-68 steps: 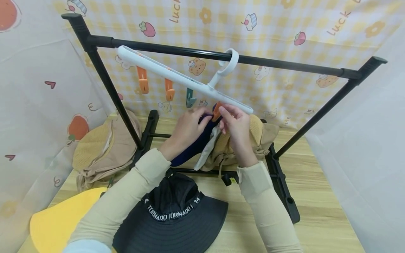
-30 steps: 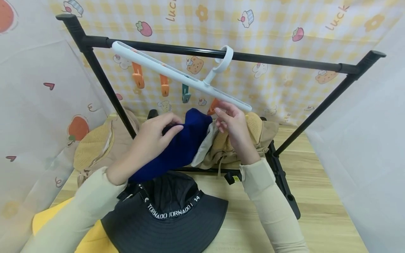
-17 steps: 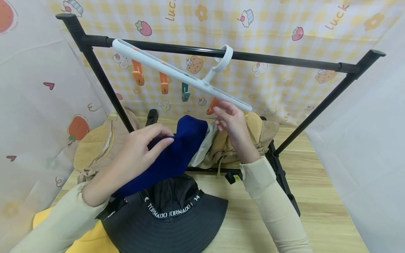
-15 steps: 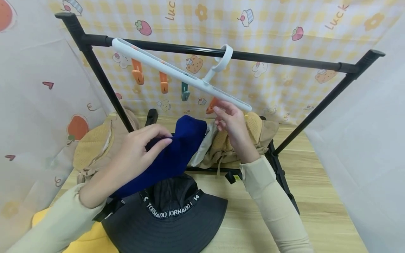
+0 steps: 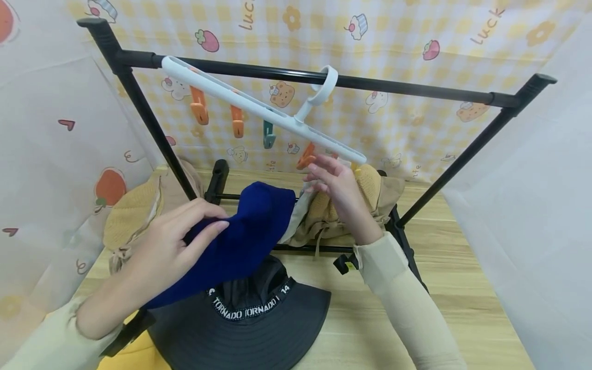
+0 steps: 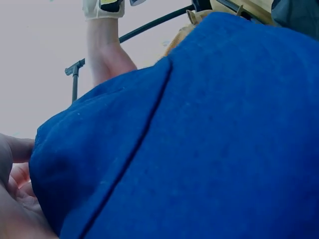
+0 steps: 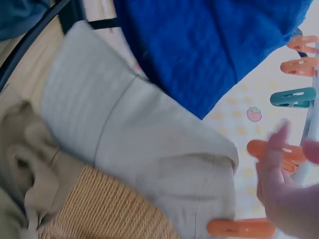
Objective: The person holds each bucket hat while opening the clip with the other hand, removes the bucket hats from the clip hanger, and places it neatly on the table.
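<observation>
My left hand (image 5: 173,246) pinches the edge of a blue cloth hat (image 5: 250,231) between thumb and fingers, low at the left of the rack; in the left wrist view the hat fills most of the frame. My right hand (image 5: 336,187) is raised under the right half of the white hanger (image 5: 259,109), fingers loosely spread and holding nothing. Its fingertips are right beside an orange clip (image 5: 305,157), whose mouth has nothing in it. In the right wrist view a pale grey hat (image 7: 149,134) hangs from another orange clip (image 7: 241,228).
The hanger tilts on the rack's black bar (image 5: 416,90). Two orange clips and a green clip (image 5: 269,134) hang from its left half. A black wide-brimmed hat (image 5: 240,329), a yellow hat (image 5: 139,354) and beige straw hats (image 5: 134,210) surround the rack's base.
Both hands were together at the orange clip with the blue hat. The hat has come out of the clip, and my left hand has carried it down and left. My right hand's fingers have loosened.
</observation>
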The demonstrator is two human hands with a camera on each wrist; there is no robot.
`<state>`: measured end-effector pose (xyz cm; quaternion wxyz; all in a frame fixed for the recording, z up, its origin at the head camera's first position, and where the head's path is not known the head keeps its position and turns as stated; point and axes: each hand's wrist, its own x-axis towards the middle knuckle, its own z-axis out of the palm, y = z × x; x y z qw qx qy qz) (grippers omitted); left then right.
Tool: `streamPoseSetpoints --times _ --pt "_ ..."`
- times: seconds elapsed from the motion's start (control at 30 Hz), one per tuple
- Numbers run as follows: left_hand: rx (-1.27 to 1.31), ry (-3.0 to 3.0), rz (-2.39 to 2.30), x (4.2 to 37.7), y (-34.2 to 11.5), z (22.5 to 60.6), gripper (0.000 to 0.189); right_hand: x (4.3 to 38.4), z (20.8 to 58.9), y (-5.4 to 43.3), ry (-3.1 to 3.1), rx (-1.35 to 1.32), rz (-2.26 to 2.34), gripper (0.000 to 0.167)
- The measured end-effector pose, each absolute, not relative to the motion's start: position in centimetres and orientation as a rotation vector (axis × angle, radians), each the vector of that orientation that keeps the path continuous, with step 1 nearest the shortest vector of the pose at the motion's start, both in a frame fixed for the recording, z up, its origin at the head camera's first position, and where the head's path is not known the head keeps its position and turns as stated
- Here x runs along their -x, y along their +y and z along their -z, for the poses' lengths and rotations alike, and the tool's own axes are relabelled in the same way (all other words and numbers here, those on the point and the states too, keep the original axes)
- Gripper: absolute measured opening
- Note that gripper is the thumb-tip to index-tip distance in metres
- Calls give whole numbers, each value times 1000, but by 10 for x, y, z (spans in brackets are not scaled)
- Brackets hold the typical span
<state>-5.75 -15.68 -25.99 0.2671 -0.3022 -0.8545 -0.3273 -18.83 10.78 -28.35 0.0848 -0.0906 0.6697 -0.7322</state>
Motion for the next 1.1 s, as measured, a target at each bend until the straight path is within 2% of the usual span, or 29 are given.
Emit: streamPoseSetpoints --times 0.23,0.4,0.53,0.67,0.77,1.0,1.1 --pt "883 -2261 927 48 -159 259 18 164 290 121 2271 708 1686 39" --pt "980 -2196 1010 44 -155 259 6 148 291 127 2296 1018 1469 37" --pt "1025 -2222 1133 41 -145 265 8 135 293 137 2298 1030 1371 26" --pt "1008 -2332 1199 38 -133 274 22 122 300 156 2243 968 1407 12" --pt "990 -2381 1244 41 -122 283 21 111 308 175 2226 952 1446 5" --pt "976 -2541 1487 52 -89 311 5 81 328 218 2305 950 1437 9" --pt "969 -2636 1643 59 -72 325 8 70 338 235 2338 921 1422 9"
